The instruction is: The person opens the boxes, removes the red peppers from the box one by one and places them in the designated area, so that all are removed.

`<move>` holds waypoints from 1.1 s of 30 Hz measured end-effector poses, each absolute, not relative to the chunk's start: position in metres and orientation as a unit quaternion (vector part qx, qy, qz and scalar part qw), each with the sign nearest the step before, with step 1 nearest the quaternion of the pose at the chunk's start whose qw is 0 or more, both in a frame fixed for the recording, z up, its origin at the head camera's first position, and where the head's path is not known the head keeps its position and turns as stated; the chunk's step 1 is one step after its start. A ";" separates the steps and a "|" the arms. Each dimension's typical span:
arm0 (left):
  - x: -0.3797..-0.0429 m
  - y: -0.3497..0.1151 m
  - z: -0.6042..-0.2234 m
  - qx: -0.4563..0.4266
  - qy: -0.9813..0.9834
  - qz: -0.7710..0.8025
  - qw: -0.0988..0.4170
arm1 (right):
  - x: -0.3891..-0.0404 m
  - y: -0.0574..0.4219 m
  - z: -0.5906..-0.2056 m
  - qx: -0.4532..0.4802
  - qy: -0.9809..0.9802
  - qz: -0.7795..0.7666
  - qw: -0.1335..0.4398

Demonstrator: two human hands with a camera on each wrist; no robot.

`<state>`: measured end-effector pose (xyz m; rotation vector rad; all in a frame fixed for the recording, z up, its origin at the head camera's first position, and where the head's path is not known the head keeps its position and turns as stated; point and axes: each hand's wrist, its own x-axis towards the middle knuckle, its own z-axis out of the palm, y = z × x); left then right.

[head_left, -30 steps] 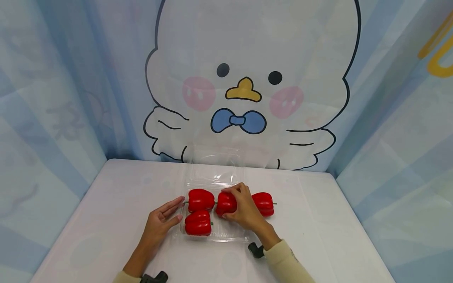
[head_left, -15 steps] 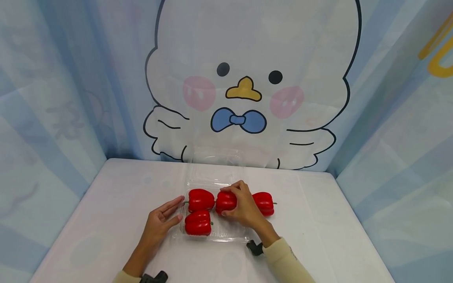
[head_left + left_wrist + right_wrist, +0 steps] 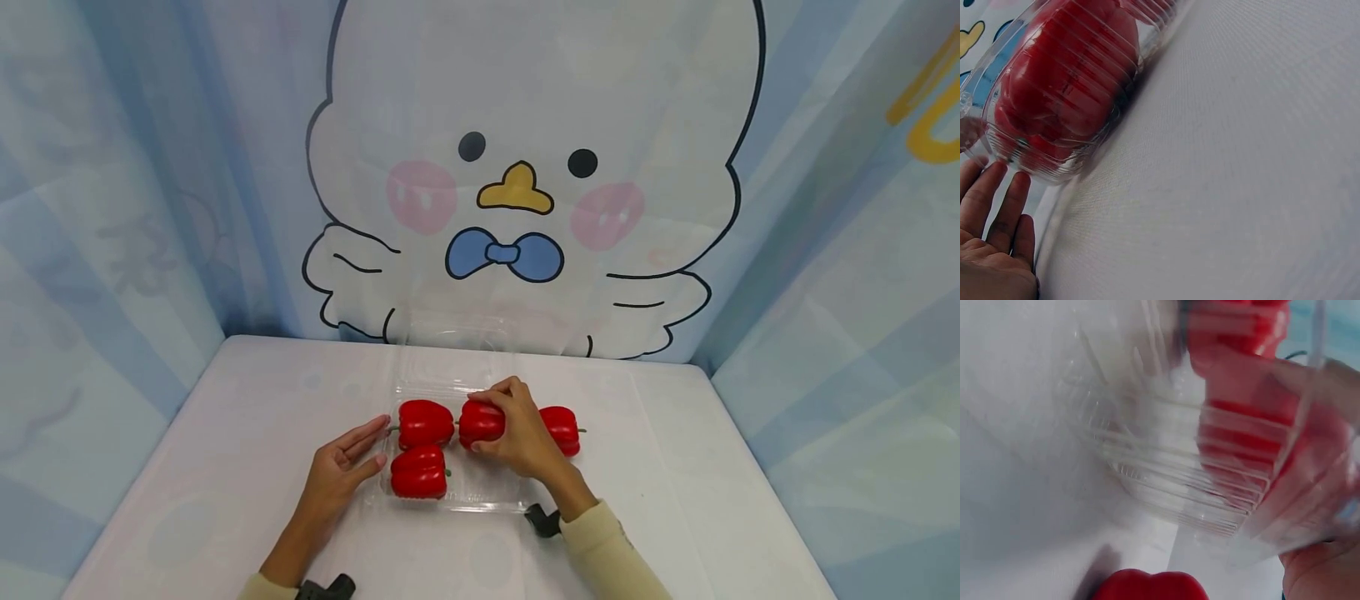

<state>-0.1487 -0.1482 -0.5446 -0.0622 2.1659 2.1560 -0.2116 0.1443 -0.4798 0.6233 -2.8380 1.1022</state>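
White desk (image 3: 225, 467) carrying a clear plastic box (image 3: 480, 496), right hand (image 3: 525, 437) arching over the box, grip curling round a red pepper (image 3: 480, 422), left hand (image 3: 337, 475) lying flat, fingers straight, touching the box's left wall, two peppers (image 3: 422, 447) sitting inside, another pepper (image 3: 562, 429) lying just outside on the right.

Left hand (image 3: 337, 475): palm turned inward, fingers (image 3: 997, 200) straight and together, tips pointing forward-right, thumb apart on near side; grips nothing. Left forearm bare, runs back toward lower frame edge, cream cuff and dark wrist mount at bottom.

Right hand (image 3: 521, 433): knuckles up, fingers curled over top, thumb tucked beneath, gripping. Right wrist bent slightly, forearm in cream sleeve angling to lower right, dark strap mount at wrist.
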 end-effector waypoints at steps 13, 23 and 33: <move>-0.148 -0.148 -0.544 -0.016 0.706 0.707 0.043 | -0.210 0.157 -0.468 0.184 -0.906 0.382 0.018; -0.148 -0.147 -0.543 -0.024 0.705 0.707 0.047 | -0.207 0.168 -0.457 0.165 -0.904 0.394 0.023; -0.148 -0.147 -0.543 -0.022 0.707 0.706 0.044 | -0.200 0.186 -0.456 0.147 -0.903 0.401 0.048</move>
